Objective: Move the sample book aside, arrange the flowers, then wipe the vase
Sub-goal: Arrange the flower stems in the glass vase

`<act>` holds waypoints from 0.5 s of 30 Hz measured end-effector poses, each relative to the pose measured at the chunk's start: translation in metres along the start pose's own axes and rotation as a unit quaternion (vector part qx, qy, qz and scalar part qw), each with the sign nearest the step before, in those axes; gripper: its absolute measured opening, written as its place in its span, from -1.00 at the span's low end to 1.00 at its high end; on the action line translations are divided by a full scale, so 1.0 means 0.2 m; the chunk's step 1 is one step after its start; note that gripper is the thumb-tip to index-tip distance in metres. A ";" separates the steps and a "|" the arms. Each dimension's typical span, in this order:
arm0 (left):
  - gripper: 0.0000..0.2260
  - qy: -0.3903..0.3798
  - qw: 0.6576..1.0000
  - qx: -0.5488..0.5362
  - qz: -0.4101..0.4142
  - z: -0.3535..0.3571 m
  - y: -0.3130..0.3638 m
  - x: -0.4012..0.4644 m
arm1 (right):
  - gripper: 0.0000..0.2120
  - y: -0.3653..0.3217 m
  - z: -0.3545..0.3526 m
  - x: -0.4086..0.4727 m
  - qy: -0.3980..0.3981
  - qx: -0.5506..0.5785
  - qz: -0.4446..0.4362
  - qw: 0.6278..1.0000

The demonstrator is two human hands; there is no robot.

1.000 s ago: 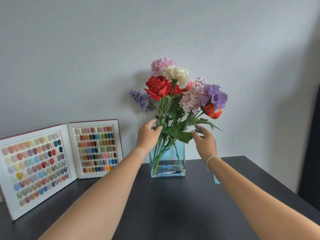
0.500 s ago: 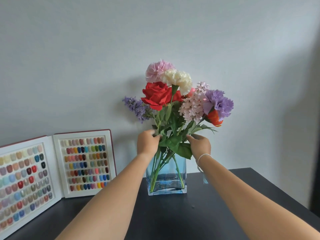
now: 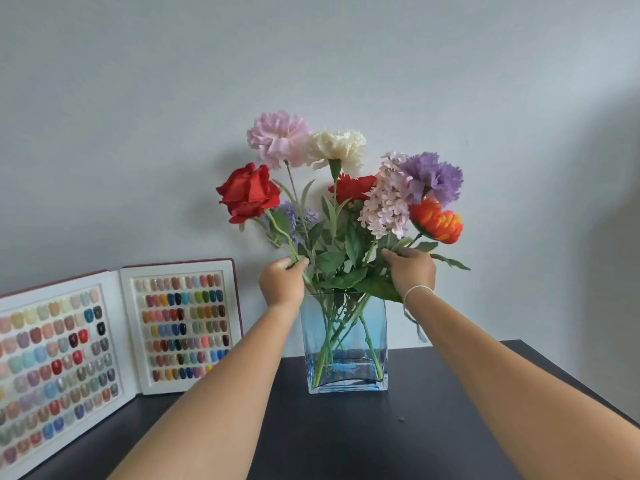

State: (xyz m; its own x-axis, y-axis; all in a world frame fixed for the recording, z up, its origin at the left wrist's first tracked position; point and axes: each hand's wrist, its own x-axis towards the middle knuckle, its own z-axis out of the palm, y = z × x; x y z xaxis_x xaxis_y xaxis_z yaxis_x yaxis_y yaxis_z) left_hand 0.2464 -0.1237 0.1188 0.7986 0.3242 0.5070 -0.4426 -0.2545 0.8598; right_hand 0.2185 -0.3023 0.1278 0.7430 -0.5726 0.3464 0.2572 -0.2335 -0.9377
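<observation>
A square blue glass vase (image 3: 346, 344) stands on the black table (image 3: 346, 434) near the wall. It holds a bunch of artificial flowers (image 3: 343, 188): a red rose (image 3: 249, 192), pink, cream, purple and orange blooms. My left hand (image 3: 282, 284) grips the rose's green stem just above the vase rim. My right hand (image 3: 412, 270) grips stems on the right side under the pale pink cluster. An open sample book (image 3: 104, 337) of coloured nail tips stands at the left against the wall.
A plain grey wall (image 3: 138, 98) rises directly behind the vase and the sample book. The table's right edge (image 3: 571, 382) runs diagonally behind my right forearm. A thin white bracelet circles my right wrist.
Both hands have closed on the stems and pulled them apart. The red rose has swung out to the left and the bunch has spread wider. The view has moved closer.
</observation>
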 end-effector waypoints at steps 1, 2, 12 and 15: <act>-0.59 0.005 1.000 0.012 0.005 0.00 -0.02 -0.01 | -0.80 0.01 0.00 0.00 -0.005 -0.012 0.004 1.000; -0.52 0.014 1.000 0.025 0.010 0.00 -0.04 -0.02 | -0.80 0.03 -0.01 -0.01 -0.008 -0.021 0.010 1.000; -0.69 0.018 0.996 0.085 -0.030 -0.03 -0.14 -0.06 | -0.80 0.13 -0.03 -0.09 -0.026 -0.030 0.023 0.999; -0.57 0.011 0.997 0.075 -0.021 -0.03 -0.14 -0.08 | -0.82 0.17 -0.04 -0.13 -0.010 -0.030 0.006 0.999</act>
State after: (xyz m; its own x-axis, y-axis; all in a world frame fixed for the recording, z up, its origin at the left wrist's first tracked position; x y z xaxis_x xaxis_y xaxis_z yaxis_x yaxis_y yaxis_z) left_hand 0.2430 -0.1165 0.0865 0.8052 0.3578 0.4729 -0.3409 -0.3732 0.8628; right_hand 0.2036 -0.3015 0.0878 0.7580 -0.5599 0.3345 0.2111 -0.2746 -0.9381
